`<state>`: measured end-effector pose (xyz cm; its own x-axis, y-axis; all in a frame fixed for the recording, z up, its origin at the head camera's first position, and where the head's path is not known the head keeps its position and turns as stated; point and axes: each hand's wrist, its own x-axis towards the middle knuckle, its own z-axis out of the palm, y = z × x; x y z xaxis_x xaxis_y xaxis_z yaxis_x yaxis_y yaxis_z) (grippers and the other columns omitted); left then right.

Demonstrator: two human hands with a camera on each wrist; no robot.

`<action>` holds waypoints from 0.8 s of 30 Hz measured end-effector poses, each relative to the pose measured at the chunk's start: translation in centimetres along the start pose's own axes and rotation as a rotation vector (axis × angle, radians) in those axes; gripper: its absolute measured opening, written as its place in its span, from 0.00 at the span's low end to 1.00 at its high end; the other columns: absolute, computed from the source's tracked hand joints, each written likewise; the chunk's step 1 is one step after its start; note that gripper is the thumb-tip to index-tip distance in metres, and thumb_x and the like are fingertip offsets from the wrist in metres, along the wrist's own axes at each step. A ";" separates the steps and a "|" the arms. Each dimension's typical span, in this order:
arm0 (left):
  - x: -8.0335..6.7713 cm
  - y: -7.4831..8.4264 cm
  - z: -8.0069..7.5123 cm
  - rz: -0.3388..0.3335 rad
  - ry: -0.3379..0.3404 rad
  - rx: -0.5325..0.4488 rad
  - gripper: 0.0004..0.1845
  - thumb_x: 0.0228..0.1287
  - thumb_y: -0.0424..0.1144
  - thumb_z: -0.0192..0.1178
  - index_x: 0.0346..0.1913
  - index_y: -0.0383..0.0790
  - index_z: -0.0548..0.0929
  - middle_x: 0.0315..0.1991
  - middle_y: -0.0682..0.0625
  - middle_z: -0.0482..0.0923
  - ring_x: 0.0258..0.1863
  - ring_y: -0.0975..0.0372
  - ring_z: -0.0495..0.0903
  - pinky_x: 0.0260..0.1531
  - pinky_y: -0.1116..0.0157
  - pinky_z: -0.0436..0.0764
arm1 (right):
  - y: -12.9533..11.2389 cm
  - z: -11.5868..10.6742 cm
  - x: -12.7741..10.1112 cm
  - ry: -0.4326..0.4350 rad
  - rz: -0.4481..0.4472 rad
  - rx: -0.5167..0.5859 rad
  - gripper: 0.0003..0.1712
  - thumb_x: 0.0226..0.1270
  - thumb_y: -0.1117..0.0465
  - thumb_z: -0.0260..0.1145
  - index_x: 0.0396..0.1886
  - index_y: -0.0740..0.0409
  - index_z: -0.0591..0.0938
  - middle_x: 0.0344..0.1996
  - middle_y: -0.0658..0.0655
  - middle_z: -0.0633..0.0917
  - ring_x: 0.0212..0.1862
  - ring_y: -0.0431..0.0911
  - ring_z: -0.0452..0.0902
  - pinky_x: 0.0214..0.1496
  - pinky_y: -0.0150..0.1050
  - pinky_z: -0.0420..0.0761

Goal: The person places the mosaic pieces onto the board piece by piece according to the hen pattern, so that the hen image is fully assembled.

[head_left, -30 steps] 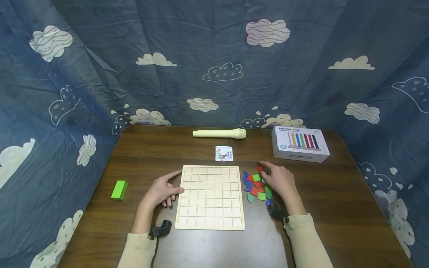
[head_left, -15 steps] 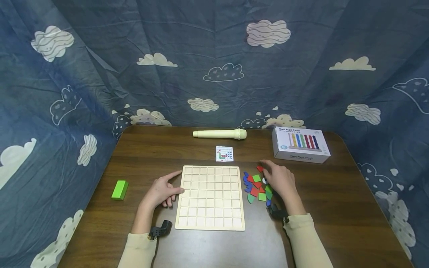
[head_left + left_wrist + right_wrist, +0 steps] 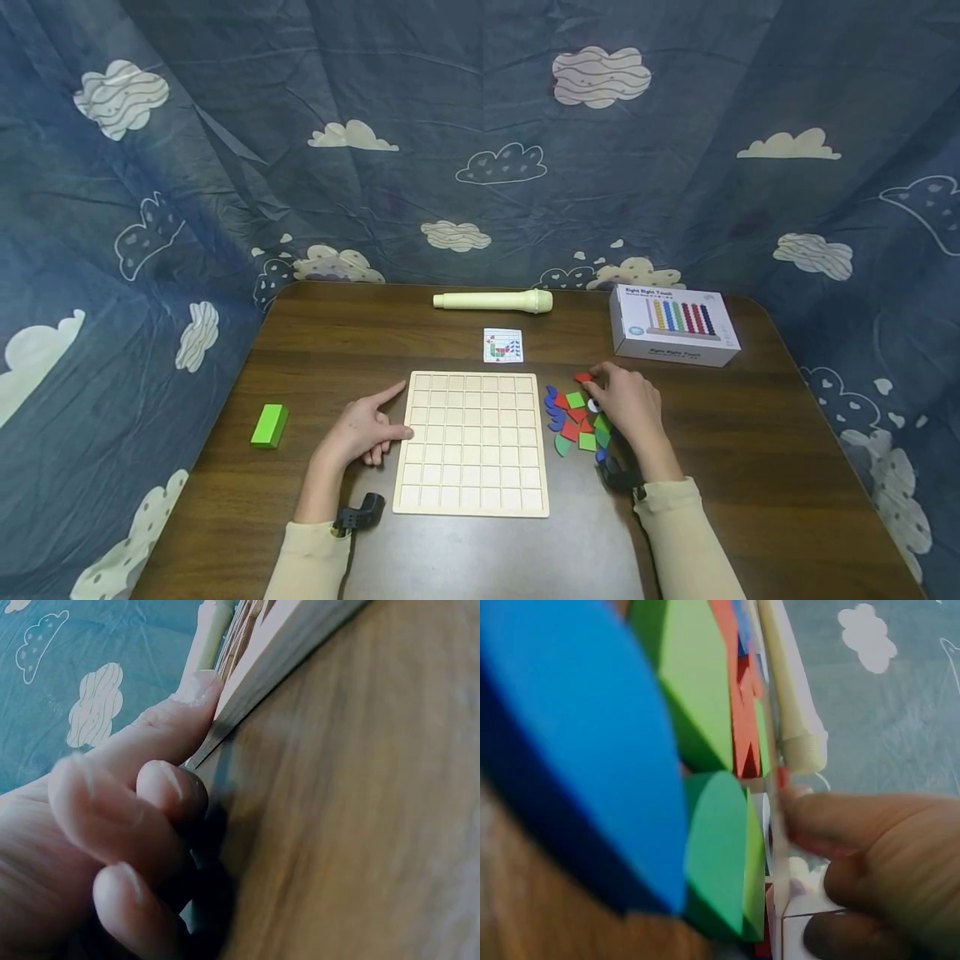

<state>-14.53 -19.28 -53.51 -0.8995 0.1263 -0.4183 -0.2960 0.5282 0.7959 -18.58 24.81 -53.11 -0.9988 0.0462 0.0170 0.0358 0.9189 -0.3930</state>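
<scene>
A wooden grid board [image 3: 471, 443] lies flat in front of the person, its squares bare. At its left edge is the left hand [image 3: 360, 429], index finger stretched toward the top corner and thumb on the edge; the other fingers curl loosely under. The thumb [image 3: 191, 701] meets the board's side in the left wrist view. To the right of the board, the right hand [image 3: 628, 402] pinches a small red block [image 3: 582, 377] between thumb and index finger at the back of a pile. Green pieces [image 3: 587, 441], blue curved pieces [image 3: 556, 413] and red pieces [image 3: 570, 430] lie loose beside it.
A small pattern card [image 3: 502, 345] lies behind the board, with a pale toy microphone [image 3: 491, 301] beyond it. A white box [image 3: 672, 325] stands at the back right. A bright green block [image 3: 269, 426] sits at the far left. A cloud-printed cloth hangs behind the table.
The right index finger has drawn back toward the thumb, showing more of the red block, which has hardly moved. The left hand and board are still.
</scene>
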 end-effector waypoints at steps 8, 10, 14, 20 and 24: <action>-0.1 0.0 0.0 0.022 -0.013 0.035 0.48 0.60 0.44 0.79 0.81 0.61 0.68 0.14 0.47 0.80 0.07 0.62 0.76 0.10 0.64 0.77 | -3.6 -1.7 -1.3 0.026 -0.067 0.085 0.22 0.71 0.49 0.75 0.57 0.56 0.88 0.17 0.51 0.74 0.20 0.46 0.66 0.24 0.39 0.63; -0.1 0.1 0.1 0.025 -0.015 0.039 0.48 0.60 0.44 0.79 0.81 0.62 0.67 0.14 0.47 0.80 0.08 0.62 0.76 0.10 0.64 0.77 | -5.1 -2.2 -1.5 0.035 -0.100 0.103 0.21 0.71 0.49 0.75 0.57 0.55 0.88 0.17 0.51 0.73 0.20 0.45 0.64 0.24 0.38 0.61; -0.2 0.2 0.2 0.025 -0.026 0.044 0.48 0.60 0.44 0.79 0.81 0.66 0.67 0.14 0.46 0.81 0.07 0.61 0.76 0.10 0.64 0.78 | -8.5 -2.7 -1.8 0.059 -0.182 0.129 0.19 0.71 0.49 0.75 0.56 0.52 0.89 0.16 0.49 0.72 0.18 0.42 0.60 0.21 0.36 0.58; -0.1 0.1 -0.1 0.027 -0.086 0.035 0.49 0.62 0.45 0.78 0.82 0.68 0.64 0.16 0.45 0.82 0.08 0.61 0.78 0.11 0.63 0.78 | -14.2 -1.5 -2.3 0.017 -0.247 0.163 0.17 0.70 0.49 0.76 0.54 0.50 0.90 0.15 0.47 0.71 0.19 0.40 0.57 0.21 0.34 0.55; 0.0 0.4 -0.7 0.051 -0.170 0.036 0.52 0.62 0.44 0.78 0.84 0.67 0.60 0.17 0.45 0.83 0.09 0.60 0.80 0.12 0.63 0.80 | -17.3 0.6 -2.8 -0.044 -0.271 0.177 0.16 0.67 0.49 0.78 0.52 0.48 0.91 0.15 0.45 0.70 0.19 0.39 0.59 0.21 0.35 0.58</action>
<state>-14.91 -19.68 -52.93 -0.8447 0.2928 -0.4480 -0.2366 0.5466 0.8033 -16.46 8.60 -46.89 -0.9719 -0.2109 0.1049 -0.2340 0.8130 -0.5332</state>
